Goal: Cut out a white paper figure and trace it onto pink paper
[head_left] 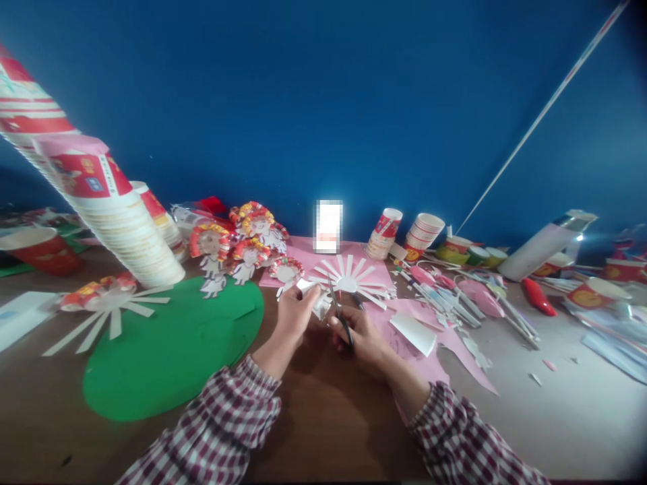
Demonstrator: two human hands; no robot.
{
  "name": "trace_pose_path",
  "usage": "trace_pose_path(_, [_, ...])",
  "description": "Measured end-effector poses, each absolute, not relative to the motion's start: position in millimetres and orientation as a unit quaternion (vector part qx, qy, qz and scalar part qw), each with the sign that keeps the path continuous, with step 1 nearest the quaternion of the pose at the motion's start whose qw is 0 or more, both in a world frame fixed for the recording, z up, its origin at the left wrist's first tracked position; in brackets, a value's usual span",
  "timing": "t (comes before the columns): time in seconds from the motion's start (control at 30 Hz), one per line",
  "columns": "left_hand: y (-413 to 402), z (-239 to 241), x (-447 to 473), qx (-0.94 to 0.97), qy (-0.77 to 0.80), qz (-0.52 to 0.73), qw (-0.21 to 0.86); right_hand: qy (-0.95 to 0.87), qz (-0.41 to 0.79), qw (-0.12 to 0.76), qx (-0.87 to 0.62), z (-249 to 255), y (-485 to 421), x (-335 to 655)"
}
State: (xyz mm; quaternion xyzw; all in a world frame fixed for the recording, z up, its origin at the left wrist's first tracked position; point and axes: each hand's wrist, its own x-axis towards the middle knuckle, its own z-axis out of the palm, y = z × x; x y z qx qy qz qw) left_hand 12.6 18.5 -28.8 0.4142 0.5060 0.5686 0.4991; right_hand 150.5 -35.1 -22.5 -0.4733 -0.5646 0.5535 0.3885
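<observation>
I saw the left hand pinching a white paper piece, the right hand closed around scissors touching it.

The right hand hides the handles of the scissors; white card is pixelated.
</observation>
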Motion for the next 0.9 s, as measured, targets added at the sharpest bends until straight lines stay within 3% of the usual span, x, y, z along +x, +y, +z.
trace_pose_path(0.57, [16.9, -30.4, 12.9, 0.429, 0.529, 0.569, 0.461, -0.576, 0.549, 0.376, -0.474, -17.1, -37.4, 149.2])
trace_pose_path(0.9, [13.1, -26.3, 16.1, 0.405, 0.507, 0.560, 0.515, -0.558, 0.564, 0.379, -0.477, -19.0, -38.3, 148.3])
